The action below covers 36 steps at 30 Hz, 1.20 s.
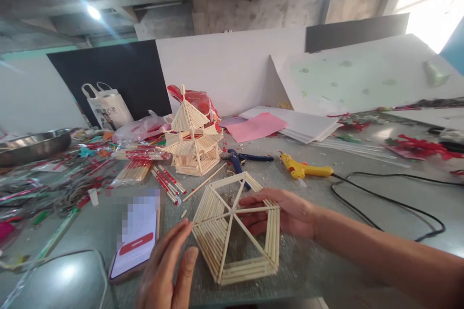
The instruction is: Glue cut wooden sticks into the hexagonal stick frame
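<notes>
A hexagonal frame of thin wooden sticks [231,211], with spokes meeting at its centre, is tilted above the table. Its left sections are filled with rows of sticks; others are partly open. My right hand [281,212] grips its right side, fingers reaching behind the spokes. Beside its left corner is my left hand [170,265], fingers apart, fingertips at or near the edge. A stick pagoda model [194,137] stands behind the frame. Blue-handled pliers [237,161] and a yellow glue gun [304,169] lie beyond it.
A phone [136,236] rests left of the frame. Bundled sticks [132,171] and wrapped craft pieces cover the left side, near a metal bowl [36,147]. Pink paper [256,127] and white sheets lie behind. A black cable [384,176] loops across the right.
</notes>
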Tool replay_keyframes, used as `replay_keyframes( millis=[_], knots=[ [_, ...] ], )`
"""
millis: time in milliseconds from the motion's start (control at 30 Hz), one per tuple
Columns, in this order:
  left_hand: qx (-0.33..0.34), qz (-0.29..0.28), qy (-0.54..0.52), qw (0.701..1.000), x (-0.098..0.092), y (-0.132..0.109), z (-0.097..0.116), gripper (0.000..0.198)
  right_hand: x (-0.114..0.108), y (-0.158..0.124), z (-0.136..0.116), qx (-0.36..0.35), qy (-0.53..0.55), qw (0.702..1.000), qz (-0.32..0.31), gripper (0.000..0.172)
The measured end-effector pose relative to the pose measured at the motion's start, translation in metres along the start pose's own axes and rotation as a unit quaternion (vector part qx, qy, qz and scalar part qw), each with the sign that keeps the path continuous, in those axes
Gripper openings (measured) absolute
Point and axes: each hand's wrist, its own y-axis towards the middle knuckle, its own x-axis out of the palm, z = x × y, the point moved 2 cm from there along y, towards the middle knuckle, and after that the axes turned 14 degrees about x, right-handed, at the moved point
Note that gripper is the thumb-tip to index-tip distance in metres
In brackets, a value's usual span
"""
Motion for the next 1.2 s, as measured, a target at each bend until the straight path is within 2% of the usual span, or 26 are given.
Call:
replay_keyframes(
  millis=[100,167,300,433,633,800,900,1200],
  knots=[
    [-0.010,0.007,-0.012,1.000,0.000,0.003,-0.003,0.033,-0.011,0.003,-0.013,-0.005,-0.058,0.998,0.034,0.025],
    [-0.021,0.005,-0.020,1.000,0.000,0.005,-0.005,0.032,-0.019,0.007,-0.023,-0.003,-0.105,0.994,0.031,0.026],
    [-0.039,-0.006,-0.028,0.999,0.003,0.006,-0.010,0.032,-0.031,0.020,-0.041,0.026,-0.173,0.984,-0.027,0.029],
    [-0.038,-0.021,-0.037,0.998,0.004,0.004,-0.010,0.031,-0.034,0.029,-0.051,0.045,-0.231,0.969,-0.076,0.031],
    [-0.045,-0.036,-0.044,0.997,0.003,0.003,-0.007,0.030,-0.032,0.035,-0.057,0.076,-0.302,0.946,-0.094,0.039],
    [-0.055,-0.039,-0.051,0.996,0.005,0.004,-0.004,0.029,-0.028,0.036,-0.060,0.061,-0.360,0.931,-0.023,0.041],
    [-0.064,-0.028,-0.057,0.996,0.006,0.004,-0.002,0.029,-0.022,0.035,-0.061,0.038,-0.410,0.911,0.012,0.038],
    [-0.065,-0.050,-0.072,0.994,0.003,0.003,0.004,0.031,-0.009,0.033,-0.061,-0.046,-0.568,0.811,0.133,0.023]
  ],
)
